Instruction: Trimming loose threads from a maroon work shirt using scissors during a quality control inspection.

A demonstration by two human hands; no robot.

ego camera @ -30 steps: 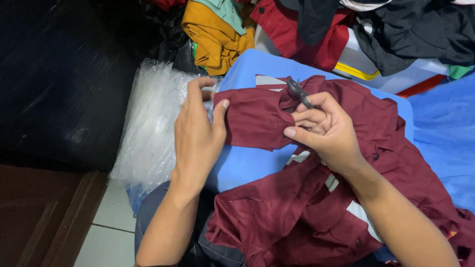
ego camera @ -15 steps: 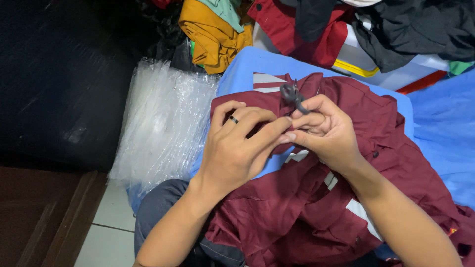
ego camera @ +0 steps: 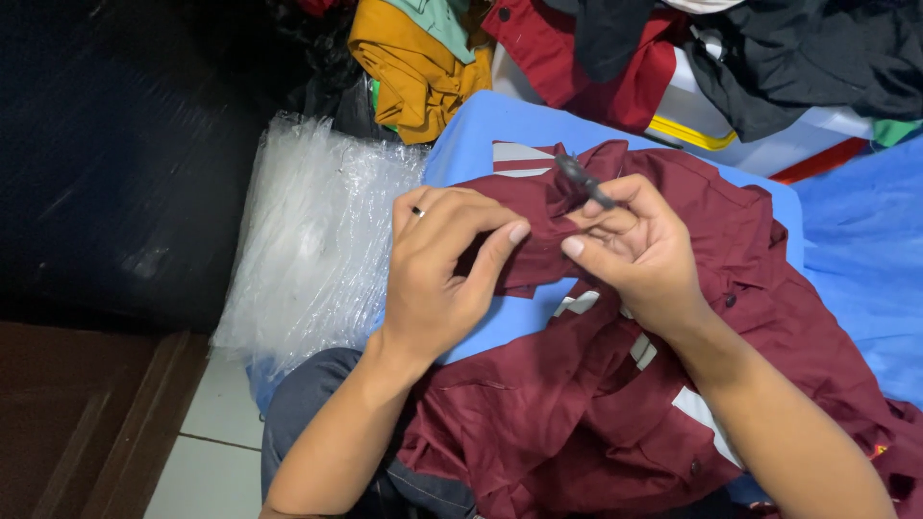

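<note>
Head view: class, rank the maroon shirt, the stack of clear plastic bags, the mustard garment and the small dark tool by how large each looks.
1. maroon shirt
2. stack of clear plastic bags
3. mustard garment, partly cut off and farther away, so unsure
4. small dark tool

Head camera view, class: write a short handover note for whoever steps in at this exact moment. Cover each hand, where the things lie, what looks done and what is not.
Left hand: pinching a fold of the maroon shirt, ring on one finger.
Right hand: gripping a small dark tool with the same fold at its fingertips.
Shirt: spread over a blue cloth on the lap, its pale stripes showing.
Nearby: stack of clear plastic bags on the left, pile of clothes above.
Done: cannot tell.
Left: shirt unfolded, not bagged.
</note>
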